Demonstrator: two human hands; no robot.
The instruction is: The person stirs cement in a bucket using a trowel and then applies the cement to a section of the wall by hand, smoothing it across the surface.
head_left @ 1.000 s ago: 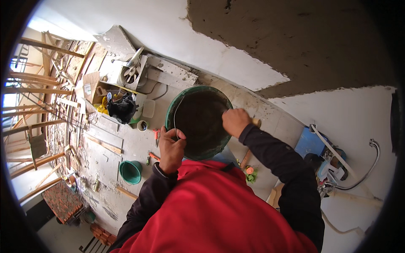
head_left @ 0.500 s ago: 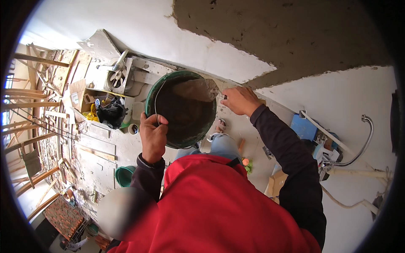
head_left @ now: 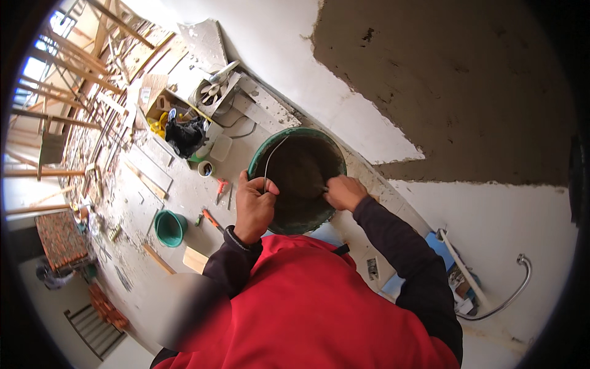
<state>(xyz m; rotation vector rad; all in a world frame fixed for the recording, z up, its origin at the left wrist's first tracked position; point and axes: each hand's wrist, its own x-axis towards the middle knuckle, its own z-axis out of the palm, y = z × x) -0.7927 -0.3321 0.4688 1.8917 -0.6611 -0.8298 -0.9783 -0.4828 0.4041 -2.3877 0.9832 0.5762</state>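
A green bucket point(head_left: 264, 150) of dark grey mortar is held up in front of my chest. My left hand point(head_left: 253, 206) grips its near rim, by the thin wire handle point(head_left: 270, 161). Over the bucket's right side, my right hand point(head_left: 344, 192) is closed on a small tool that reaches into the mortar; the tool is mostly hidden. I wear a red vest over dark sleeves. Straight ahead, a patch of wet grey plaster point(head_left: 455, 86) covers the white wall.
Far below, the floor is littered: a small green bucket point(head_left: 169, 227), a white tub point(head_left: 206, 168), a fan-like machine point(head_left: 212, 92), a black bag point(head_left: 184, 136), orange-handled tools point(head_left: 212, 218), boards. Wooden scaffold poles point(head_left: 55, 92) stand left. A curved metal pipe point(head_left: 510, 295) lies right.
The bucket has come lower and closer to my chest. My right hand moved from its far rim down into the bucket's right side. My view shifted left along the wall.
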